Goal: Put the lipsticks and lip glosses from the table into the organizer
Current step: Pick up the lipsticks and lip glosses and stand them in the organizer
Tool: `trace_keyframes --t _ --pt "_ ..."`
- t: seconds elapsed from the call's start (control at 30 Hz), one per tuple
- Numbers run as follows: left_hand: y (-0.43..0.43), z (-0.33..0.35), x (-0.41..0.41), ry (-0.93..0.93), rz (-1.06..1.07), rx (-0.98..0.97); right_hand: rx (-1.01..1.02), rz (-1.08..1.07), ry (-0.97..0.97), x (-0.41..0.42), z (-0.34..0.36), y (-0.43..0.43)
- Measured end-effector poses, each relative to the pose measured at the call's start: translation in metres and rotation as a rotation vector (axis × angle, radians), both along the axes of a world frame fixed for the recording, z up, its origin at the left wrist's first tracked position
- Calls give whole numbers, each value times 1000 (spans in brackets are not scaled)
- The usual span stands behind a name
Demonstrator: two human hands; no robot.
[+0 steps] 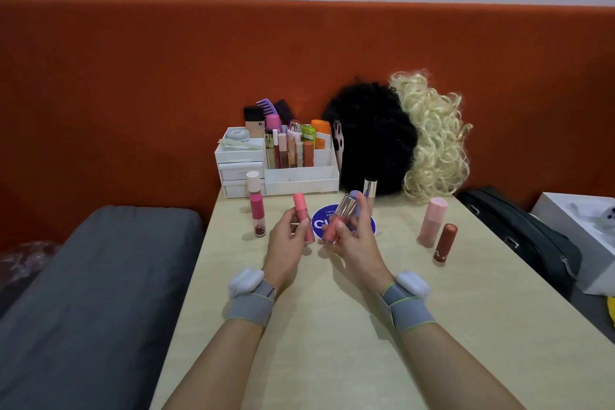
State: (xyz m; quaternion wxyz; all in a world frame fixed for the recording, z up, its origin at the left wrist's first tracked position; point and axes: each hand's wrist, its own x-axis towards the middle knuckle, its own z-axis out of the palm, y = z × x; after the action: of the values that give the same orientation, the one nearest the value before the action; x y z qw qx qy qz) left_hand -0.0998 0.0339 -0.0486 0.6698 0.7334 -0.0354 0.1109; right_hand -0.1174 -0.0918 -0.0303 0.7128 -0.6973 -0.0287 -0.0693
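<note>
Glossy plastic is what I am handling: my left hand (289, 234) is gripping a pink lip gloss (303, 218) around its lower body, and my right hand (353, 232) is pinching a coral lip gloss (337, 222) with a metallic cap, at mid-barrel. Both tubes are being held above the surface (332, 326), in front of the white organizer (301, 179). I am judging them light, rigid and slippery; a grip on the barrel below the cap seam is looking safest.
</note>
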Motion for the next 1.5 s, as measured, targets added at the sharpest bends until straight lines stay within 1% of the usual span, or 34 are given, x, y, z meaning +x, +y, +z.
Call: trace_keyframes --t 0.17,0.33,0.47,0.6,0.7,0.83,1.03,1.13,1.33,1.5 --pt "-2 3 -2 13 -3 -13 -53 9 -18 0 -2 -2" --pt "-2 4 -5 1 -12 -38 -108 -31 -50 -4 -2 -9" --pt "-4 4 -7 -4 -14 -64 -268 -102 -97 -7 -3 -14" --pt "-5 6 -10 -24 -30 -73 -344 -119 -89 -6 -5 -14" --pt "-4 6 -11 -29 -45 -27 -415 -131 -91 -4 -9 -14" --pt "-3 5 -11 -30 -56 22 -456 -114 -78 -4 -9 -14" --pt "-1 5 -12 -27 -60 152 -453 -48 0 -5 -6 -18" --pt "-2 6 -12 -27 -61 183 -448 -146 15 -6 -2 -21" --pt "-1 6 -12 -15 -81 196 -439 -349 -78 -7 2 -26" --pt "-2 7 -14 1 -102 206 -427 -417 -110 -2 -1 -27"
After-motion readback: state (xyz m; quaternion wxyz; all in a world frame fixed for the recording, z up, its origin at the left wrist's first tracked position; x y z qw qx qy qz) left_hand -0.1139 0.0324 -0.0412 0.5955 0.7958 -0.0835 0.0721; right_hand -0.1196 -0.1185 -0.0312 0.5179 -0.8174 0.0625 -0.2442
